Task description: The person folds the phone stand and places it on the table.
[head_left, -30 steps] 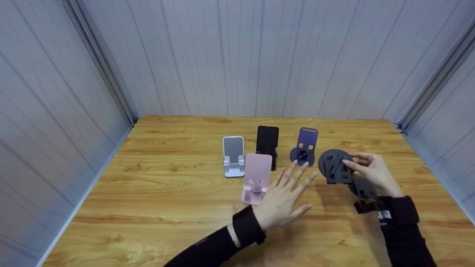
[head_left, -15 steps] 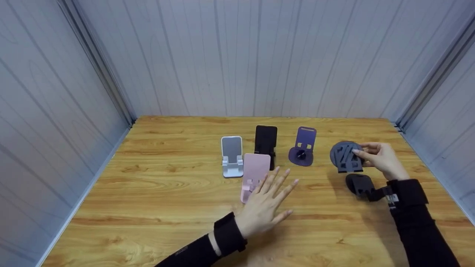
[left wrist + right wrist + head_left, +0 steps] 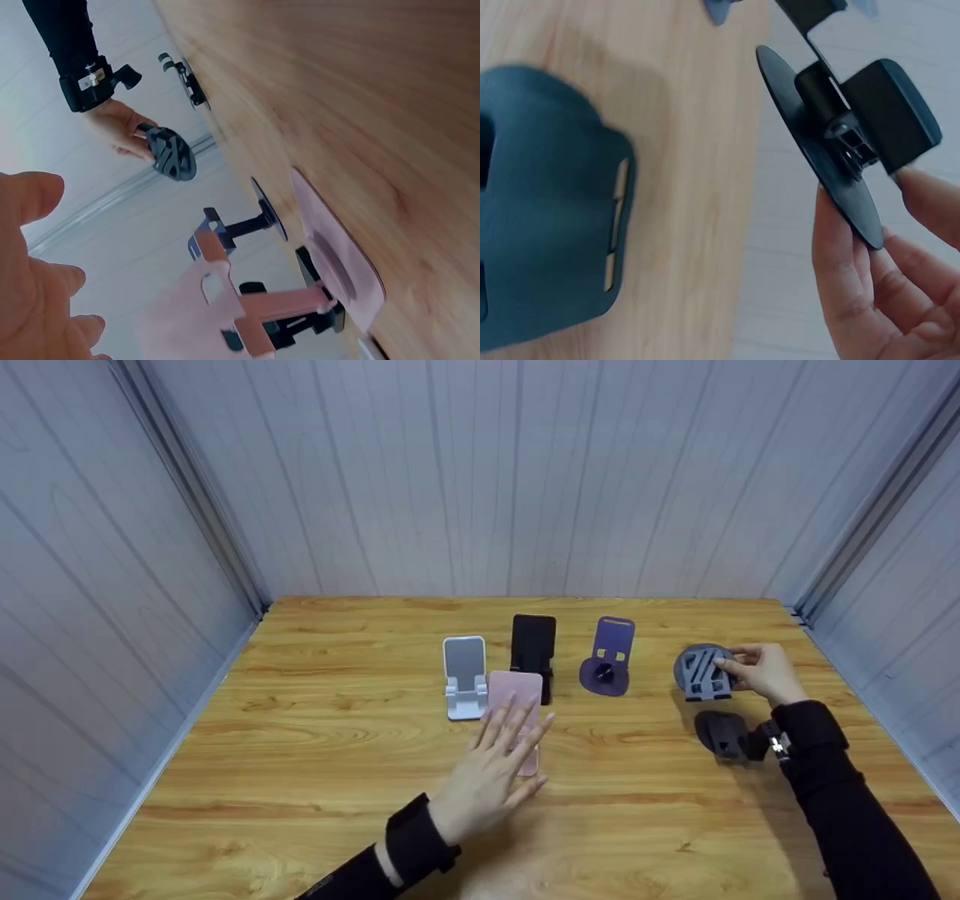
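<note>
My right hand (image 3: 769, 673) pinches a dark grey phone stand (image 3: 703, 672) with a round base, held above the table's right side. In the right wrist view the thumb and fingers grip that stand (image 3: 829, 135) by its disc and folded plate. Below it on the table is a second dark phone stand (image 3: 721, 733), large at the left of the right wrist view. Fingers spread and straight, my left hand (image 3: 484, 780) hovers in front of the pink phone stand (image 3: 515, 690) and partly hides it. Nothing is held in the left hand.
Behind the pink stand are a white phone stand (image 3: 465, 679), a black phone stand (image 3: 533, 649) and a purple phone stand (image 3: 609, 656) on the wooden table (image 3: 315, 750). Pale panel walls (image 3: 480, 480) enclose the table's back and sides.
My right hand has carried the dark grey stand right and away from me, uncovering the second dark stand. My left hand has drawn back leftward, now overlapping the pink stand.
</note>
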A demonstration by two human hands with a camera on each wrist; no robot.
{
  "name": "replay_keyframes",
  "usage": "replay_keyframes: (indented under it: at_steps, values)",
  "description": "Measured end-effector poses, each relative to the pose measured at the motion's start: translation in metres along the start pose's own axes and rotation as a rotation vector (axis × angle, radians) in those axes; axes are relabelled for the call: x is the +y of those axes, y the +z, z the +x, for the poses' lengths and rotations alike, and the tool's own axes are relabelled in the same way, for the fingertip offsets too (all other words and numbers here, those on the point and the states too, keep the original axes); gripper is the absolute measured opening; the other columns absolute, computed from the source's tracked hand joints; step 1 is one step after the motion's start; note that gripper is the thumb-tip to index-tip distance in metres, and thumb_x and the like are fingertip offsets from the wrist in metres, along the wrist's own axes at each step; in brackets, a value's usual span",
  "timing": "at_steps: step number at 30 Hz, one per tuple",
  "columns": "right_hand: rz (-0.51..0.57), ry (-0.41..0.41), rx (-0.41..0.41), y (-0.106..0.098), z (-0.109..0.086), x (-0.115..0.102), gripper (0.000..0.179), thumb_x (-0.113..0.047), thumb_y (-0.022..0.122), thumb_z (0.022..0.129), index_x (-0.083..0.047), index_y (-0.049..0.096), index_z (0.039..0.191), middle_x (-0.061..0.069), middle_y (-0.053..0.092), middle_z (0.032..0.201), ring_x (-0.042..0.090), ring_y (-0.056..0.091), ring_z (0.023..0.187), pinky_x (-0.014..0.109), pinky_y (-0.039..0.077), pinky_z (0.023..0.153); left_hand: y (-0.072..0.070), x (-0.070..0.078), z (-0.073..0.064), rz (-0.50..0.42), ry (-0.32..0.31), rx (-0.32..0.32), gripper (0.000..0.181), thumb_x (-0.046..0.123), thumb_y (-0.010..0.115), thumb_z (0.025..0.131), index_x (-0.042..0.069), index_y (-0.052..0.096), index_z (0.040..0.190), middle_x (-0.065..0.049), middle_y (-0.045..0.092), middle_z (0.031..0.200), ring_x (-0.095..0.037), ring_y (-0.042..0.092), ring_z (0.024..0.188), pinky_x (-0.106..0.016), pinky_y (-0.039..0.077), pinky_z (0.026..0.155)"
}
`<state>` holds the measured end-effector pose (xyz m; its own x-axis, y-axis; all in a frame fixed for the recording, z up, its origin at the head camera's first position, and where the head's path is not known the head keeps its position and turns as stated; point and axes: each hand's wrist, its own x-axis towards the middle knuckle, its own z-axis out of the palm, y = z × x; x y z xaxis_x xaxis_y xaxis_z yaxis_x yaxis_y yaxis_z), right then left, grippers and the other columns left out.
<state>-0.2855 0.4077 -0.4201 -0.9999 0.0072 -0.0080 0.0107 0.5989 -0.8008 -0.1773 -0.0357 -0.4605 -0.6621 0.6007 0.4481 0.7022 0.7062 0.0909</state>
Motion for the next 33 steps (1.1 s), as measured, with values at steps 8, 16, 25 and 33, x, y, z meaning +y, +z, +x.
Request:
replay_keyframes:
  at_steps: [8,16,25,33]
  values:
    - [-0.146,0.025,0.021,0.001,0.014,0.008,0.055,-0.013,0.058,0.110,0.026,0.042,0.145,0.053,0.047,0.137,0.036,0.069,0.094,0.041,0.065,0.082,-0.014,-0.019,-0.011,-0.063,-0.070,0.038,0.070,0.047,0.054,0.106,0.009,0.040,0.164,-0.020,0.026,0.172,-0.027,-0.004,0.164,-0.050,0.004,0.130]
    - [-0.187,0.095,-0.012,-0.002,0.025,0.019,0.058,-0.016,0.058,0.109,0.025,0.041,0.146,0.054,0.045,0.137,0.048,0.068,0.098,0.048,0.065,0.083,-0.029,-0.040,-0.011,-0.116,-0.143,0.042,0.070,0.038,0.057,0.105,0.004,0.037,0.164,-0.024,0.023,0.173,-0.018,-0.020,0.158,-0.038,-0.016,0.129]
    - [-0.250,0.145,-0.001,0.003,0.034,0.021,0.054,-0.016,0.062,0.108,0.023,0.048,0.143,0.052,0.049,0.136,0.022,0.071,0.072,0.040,0.066,0.071,-0.039,-0.061,-0.020,-0.080,-0.237,0.028,0.070,0.034,0.060,0.105,0.005,0.036,0.165,-0.026,0.020,0.173,-0.048,0.010,0.160,-0.063,0.007,0.130]
    - [-0.298,0.131,-0.004,0.006,0.040,0.026,0.043,-0.006,0.061,0.105,0.026,0.055,0.132,0.040,0.068,0.103,0.009,0.058,0.059,0.029,0.058,0.060,-0.039,-0.069,-0.030,-0.100,-0.272,0.013,0.069,0.033,0.056,0.107,0.003,0.035,0.165,-0.024,0.016,0.174,-0.041,0.004,0.163,-0.063,0.006,0.130]
